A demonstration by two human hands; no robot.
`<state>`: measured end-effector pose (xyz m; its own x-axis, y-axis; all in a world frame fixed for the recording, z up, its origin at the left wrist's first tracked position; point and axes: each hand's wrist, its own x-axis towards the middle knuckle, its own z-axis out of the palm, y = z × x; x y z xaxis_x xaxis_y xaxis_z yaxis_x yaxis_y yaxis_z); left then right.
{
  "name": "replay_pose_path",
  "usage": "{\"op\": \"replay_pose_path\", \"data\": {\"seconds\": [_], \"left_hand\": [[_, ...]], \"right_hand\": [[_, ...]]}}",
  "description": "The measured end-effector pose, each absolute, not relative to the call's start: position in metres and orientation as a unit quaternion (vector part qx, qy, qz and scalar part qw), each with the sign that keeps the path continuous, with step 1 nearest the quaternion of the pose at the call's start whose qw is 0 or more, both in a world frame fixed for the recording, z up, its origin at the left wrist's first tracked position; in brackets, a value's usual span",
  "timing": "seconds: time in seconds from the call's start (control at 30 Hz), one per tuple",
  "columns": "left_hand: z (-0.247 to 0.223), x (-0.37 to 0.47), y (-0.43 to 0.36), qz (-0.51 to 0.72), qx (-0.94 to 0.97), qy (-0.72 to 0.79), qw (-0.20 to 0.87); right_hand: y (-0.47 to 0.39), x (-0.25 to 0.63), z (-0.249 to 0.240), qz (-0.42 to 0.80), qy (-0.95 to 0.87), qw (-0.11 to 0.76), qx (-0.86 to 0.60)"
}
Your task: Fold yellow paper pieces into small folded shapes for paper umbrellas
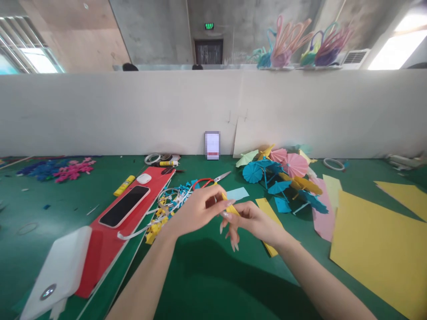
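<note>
A small piece of folded yellow paper (230, 205) is pinched between my two hands above the green table. My left hand (203, 205) grips its upper end between thumb and fingers. From the right, my right hand (248, 220) holds the lower end between thumb and index finger, its other fingers hanging below. Most of the paper is hidden by the fingers. Just beyond lie scissors (213, 179) with red handles and a light blue paper piece (237, 193). A yellow paper strip (267, 213) rests beneath my right hand.
Paper umbrellas (267, 171) cluster at the back right, near large yellow sheets (376, 244). Blue and yellow scraps (156, 229) lie left of my hands. Further left, a red board (100, 249) carries a phone (125, 206). A white partition (133, 111) stands behind.
</note>
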<state>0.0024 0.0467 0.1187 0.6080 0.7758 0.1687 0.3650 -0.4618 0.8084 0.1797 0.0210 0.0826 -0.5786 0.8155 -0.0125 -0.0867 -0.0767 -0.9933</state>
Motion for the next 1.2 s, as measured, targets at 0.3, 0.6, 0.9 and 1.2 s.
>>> {"op": "replay_pose_path", "data": {"seconds": [0.3,0.6,0.9,1.2], "left_hand": [[0.034,0.005,0.007,0.258,0.694,0.407,0.536],[0.017,0.004,0.003,0.177,0.691,0.413,0.567],[0.01,0.01,-0.003,0.212,0.659,0.429,0.58],[0.002,0.015,-0.005,0.22,0.647,0.429,0.59]], "right_hand": [[-0.019,0.179,0.012,0.716,-0.528,0.275,-0.365],[-0.028,0.185,-0.009,0.764,-0.491,0.244,-0.34],[-0.031,0.193,-0.01,0.769,-0.49,0.242,-0.332],[-0.031,0.196,-0.004,0.777,-0.471,0.236,-0.343]]}}
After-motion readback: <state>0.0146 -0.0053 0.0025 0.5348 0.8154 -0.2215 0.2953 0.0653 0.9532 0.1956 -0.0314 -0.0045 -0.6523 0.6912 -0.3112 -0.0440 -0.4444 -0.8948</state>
